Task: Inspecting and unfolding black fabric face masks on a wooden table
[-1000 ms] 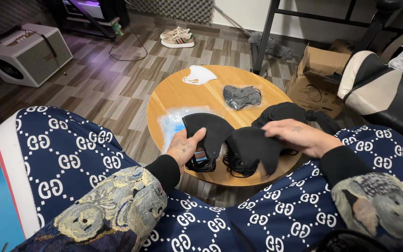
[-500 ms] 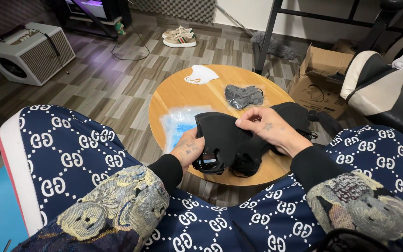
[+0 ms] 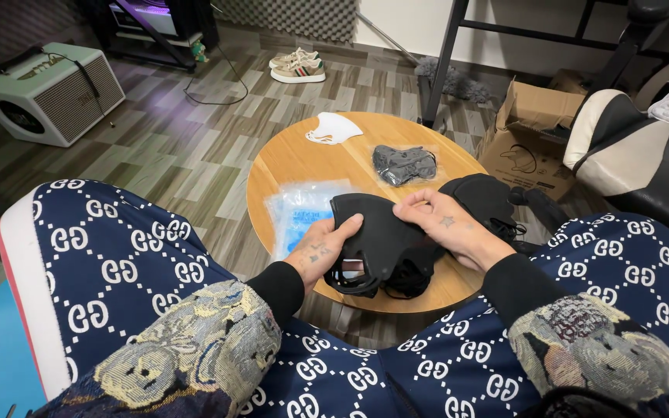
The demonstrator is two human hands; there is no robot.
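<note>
- Hands: left hand [image 3: 320,251] grips the near edge of a black mask [image 3: 377,232], thumb on top; right hand [image 3: 444,224] pinches its upper edge with the fingertips.
- Mask sits over the table's [image 3: 303,159] near rim, partly on a black pile [image 3: 396,275].
- Step, as judged: parting one mask from the stack. Next move calls for a steady lift while the left hand anchors the rest.
- Surface: round wooden table carrying a clear pouch [image 3: 303,217], grey mask [image 3: 403,162], white mask [image 3: 333,128], more black masks [image 3: 485,197].
- Room: wood-pattern floor, amplifier [image 3: 48,93], shoes [image 3: 297,66], cardboard box [image 3: 532,139].
</note>
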